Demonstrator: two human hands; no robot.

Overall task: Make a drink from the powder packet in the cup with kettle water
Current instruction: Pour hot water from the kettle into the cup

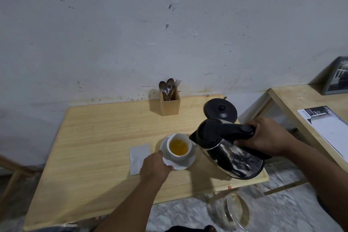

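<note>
A white cup (179, 154) holding orange-yellow liquid stands on a white saucer (188, 165) on the wooden table (98, 137). My left hand (154, 167) grips the saucer's near-left rim. My right hand (267, 137) holds the black handle of a steel kettle (231, 154), which is tilted with its spout right beside the cup's right rim. A white powder packet (138, 156) lies flat just left of the saucer, partly under my left hand.
The kettle's black base (220, 110) sits at the table's back right. A wooden holder (170, 104) with spoons and a fork stands by the wall. A second table (293, 103) with printed paper (327, 124) is on the right. A glass container (236, 211) is on the floor.
</note>
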